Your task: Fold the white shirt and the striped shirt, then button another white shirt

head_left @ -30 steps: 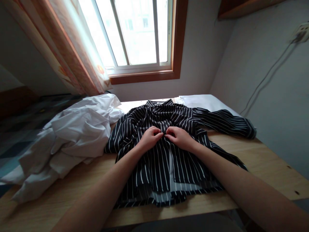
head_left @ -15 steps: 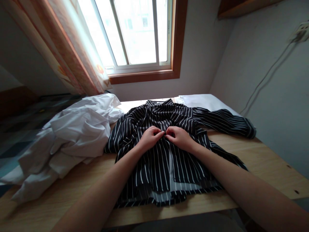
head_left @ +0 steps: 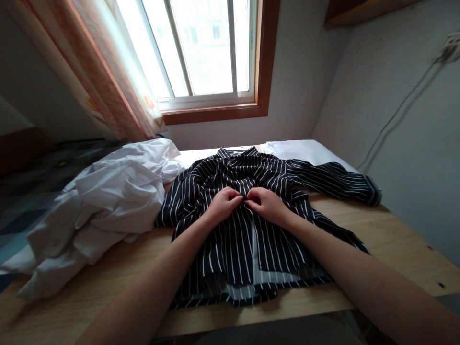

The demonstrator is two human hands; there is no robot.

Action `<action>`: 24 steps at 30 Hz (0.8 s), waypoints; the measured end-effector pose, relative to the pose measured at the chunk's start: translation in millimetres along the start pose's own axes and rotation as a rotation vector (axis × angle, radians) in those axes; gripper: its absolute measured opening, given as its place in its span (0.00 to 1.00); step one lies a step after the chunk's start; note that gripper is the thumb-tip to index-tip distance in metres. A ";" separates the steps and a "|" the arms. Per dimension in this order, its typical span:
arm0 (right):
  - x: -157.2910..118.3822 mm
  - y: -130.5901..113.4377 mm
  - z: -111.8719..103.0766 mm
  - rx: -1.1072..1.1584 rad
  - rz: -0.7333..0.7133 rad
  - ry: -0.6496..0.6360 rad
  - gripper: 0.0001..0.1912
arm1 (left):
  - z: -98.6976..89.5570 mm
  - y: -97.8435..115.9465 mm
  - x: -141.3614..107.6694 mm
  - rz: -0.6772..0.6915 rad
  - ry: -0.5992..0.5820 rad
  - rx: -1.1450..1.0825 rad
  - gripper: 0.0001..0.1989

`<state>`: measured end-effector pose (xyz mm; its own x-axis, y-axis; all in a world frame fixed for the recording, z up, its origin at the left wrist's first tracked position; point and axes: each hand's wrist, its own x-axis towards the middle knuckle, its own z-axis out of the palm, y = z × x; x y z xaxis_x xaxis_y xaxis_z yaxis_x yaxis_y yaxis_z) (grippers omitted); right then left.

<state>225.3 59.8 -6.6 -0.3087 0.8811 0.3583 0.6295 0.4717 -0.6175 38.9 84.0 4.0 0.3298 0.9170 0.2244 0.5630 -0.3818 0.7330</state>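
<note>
Black fabric with thin white stripes makes up the shirt [head_left: 230, 244], spread front-up on the pale wood surface [head_left: 391, 244]. Watching remotely, I see the left hand [head_left: 223, 205] and right hand [head_left: 268, 205] nearly meeting at the shirt's mid-front, each grip pinched together on its cloth. Below them the front edges lie apart, baring a greyish inside, so I judge that stretch unjoined; whether it is fastened higher, I cannot tell. Crumpled white cloth [head_left: 115, 191] heaps left of the shirt; a smooth white sheet [head_left: 302, 151] lies beyond its outstretched sleeve [head_left: 334, 182].
</note>
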 end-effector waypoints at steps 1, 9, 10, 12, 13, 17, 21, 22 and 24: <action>-0.1 -0.3 -0.4 0.002 0.001 -0.002 0.03 | 0.2 0.0 0.1 -0.003 0.001 -0.003 0.08; 1.5 -2.5 -4.4 0.040 -0.008 -0.028 0.10 | -0.2 2.9 -0.9 -0.001 -0.005 0.006 0.08; 2.0 -2.2 -4.3 0.034 -0.002 -0.028 0.11 | -0.4 3.1 -1.1 0.001 -0.010 0.005 0.08; 2.8 -1.6 -3.7 0.018 0.007 -0.029 0.11 | -0.7 3.0 -1.5 0.006 -0.018 0.004 0.08; 3.0 -1.3 -3.4 0.012 0.009 -0.030 0.11 | -0.8 2.8 -1.5 0.009 -0.021 0.005 0.08; 2.7 -1.3 -2.7 0.004 0.005 -0.031 0.11 | -0.3 2.1 -1.2 0.015 -0.030 0.013 0.07; 2.1 -2.5 -2.6 -0.012 0.003 -0.034 0.11 | 0.2 2.9 -1.0 0.019 -0.032 0.026 0.06; 2.1 -2.6 -2.5 -0.013 0.003 -0.034 0.11 | 0.1 3.2 -1.0 0.020 -0.032 0.030 0.06; 2.7 -2.3 -2.0 -0.008 0.007 -0.029 0.11 | 0.0 3.7 -1.1 0.019 -0.033 0.039 0.06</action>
<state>224.5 61.0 -2.8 -0.3249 0.8851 0.3333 0.6375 0.4653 -0.6141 40.7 81.5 6.4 0.3649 0.9057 0.2160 0.5853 -0.4035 0.7033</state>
